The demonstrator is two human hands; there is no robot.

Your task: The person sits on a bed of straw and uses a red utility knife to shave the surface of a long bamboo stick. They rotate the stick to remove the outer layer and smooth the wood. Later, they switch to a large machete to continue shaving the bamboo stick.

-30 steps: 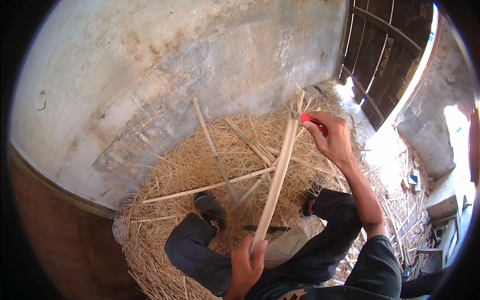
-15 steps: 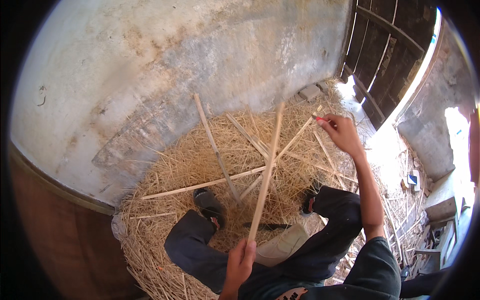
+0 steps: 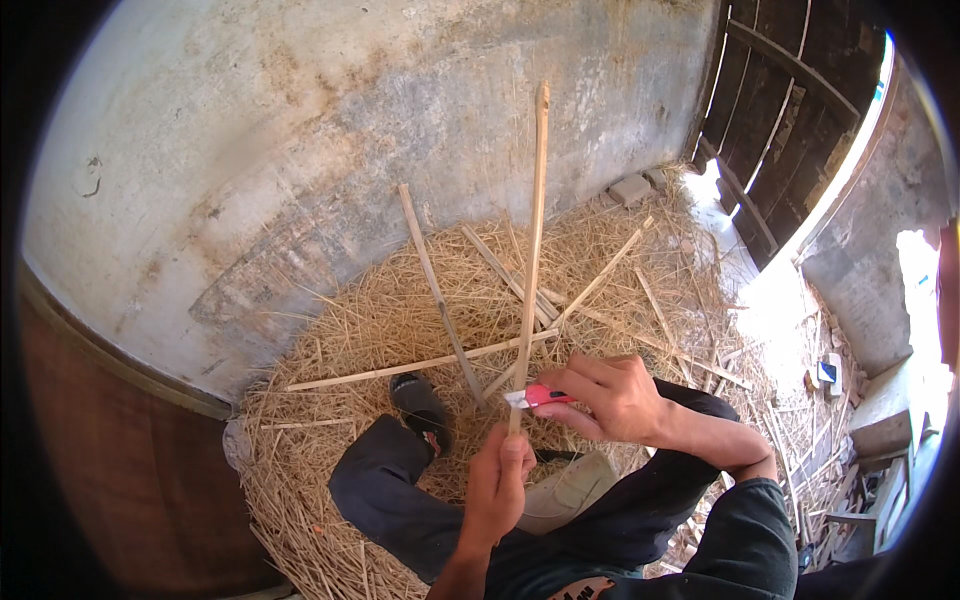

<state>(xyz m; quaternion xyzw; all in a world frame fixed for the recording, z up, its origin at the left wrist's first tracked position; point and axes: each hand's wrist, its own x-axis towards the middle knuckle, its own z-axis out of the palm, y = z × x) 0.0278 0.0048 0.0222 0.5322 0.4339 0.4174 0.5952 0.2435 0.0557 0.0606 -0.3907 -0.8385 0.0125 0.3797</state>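
My left hand (image 3: 497,478) is closed round the lower end of a long, pale bamboo strip (image 3: 535,225), which points up and away from me. My right hand (image 3: 610,398) grips a red utility knife (image 3: 548,395). Its blade lies against the strip a little above my left hand. I cannot tell whether the edge bites into the strip. Under my hands, more loose strips (image 3: 420,368) lie crossed on a thick layer of shavings (image 3: 370,290).
A stained plaster wall (image 3: 330,150) rises at the back, with grey blocks (image 3: 630,190) at its foot. At the far right stands a dark plank door (image 3: 775,130). My bent legs, a black shoe (image 3: 420,405) and a pale block-like thing (image 3: 568,492) sit close in front.
My right hand has come down and left with the knife, from out over the shavings to the strip near my left hand. The strip now stands more upright in the picture.
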